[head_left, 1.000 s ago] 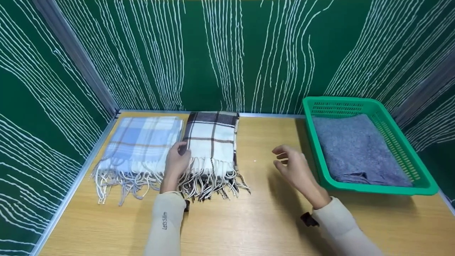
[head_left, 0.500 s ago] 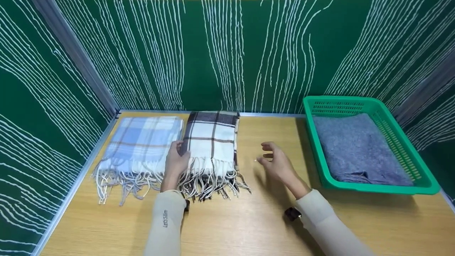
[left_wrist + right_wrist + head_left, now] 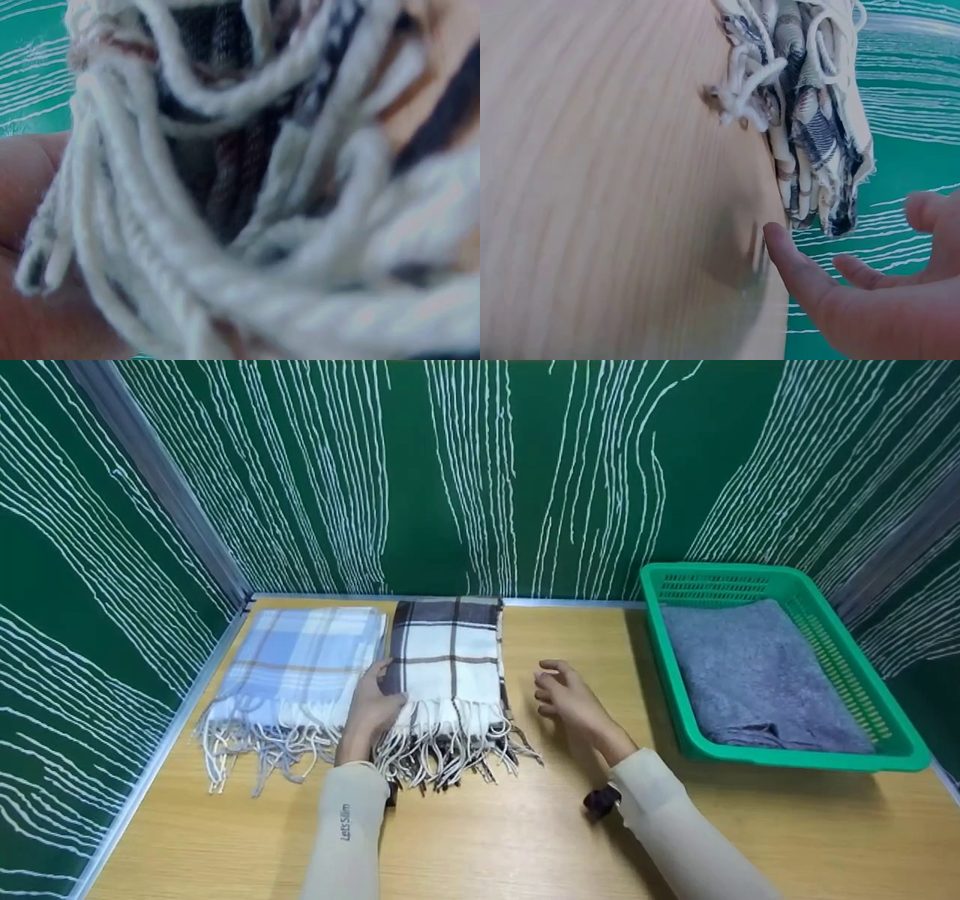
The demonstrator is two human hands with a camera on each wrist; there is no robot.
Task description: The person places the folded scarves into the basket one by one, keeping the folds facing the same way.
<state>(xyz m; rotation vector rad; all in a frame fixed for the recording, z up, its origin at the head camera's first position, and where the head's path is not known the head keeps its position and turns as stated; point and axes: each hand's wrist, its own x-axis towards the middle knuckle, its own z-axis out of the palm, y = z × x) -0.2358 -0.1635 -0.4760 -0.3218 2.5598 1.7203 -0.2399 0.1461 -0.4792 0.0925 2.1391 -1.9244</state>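
Note:
A folded brown-and-white plaid scarf (image 3: pixel 472 675) with a twisted fringe lies at the table's middle, its fringe toward me. My left hand (image 3: pixel 369 709) holds its left edge near the fringe, thumb over the cloth; the other fingertips are mostly hidden. White fringe strands (image 3: pixel 217 262) fill the left wrist view, with part of the hand behind them. My right hand (image 3: pixel 574 701) hovers to the right of the scarf, fingers loosely bent and holding nothing. In the right wrist view, the scarf's layered folded side (image 3: pixel 817 150) stands just beyond those fingers, apart from them.
A folded blue-and-white plaid scarf (image 3: pixel 300 660) lies left of the left hand. On the right stands a green plastic basket (image 3: pixel 795 759) holding a folded grey-purple cloth (image 3: pixel 757 682). Green panels with white wavy lines (image 3: pixel 480 480) border the wooden table (image 3: pixel 480 847).
The right hand has moved left, away from the basket and closer to the brown-and-white scarf. That scarf has shifted slightly toward me and right at its fringe end, the left hand staying on its edge.

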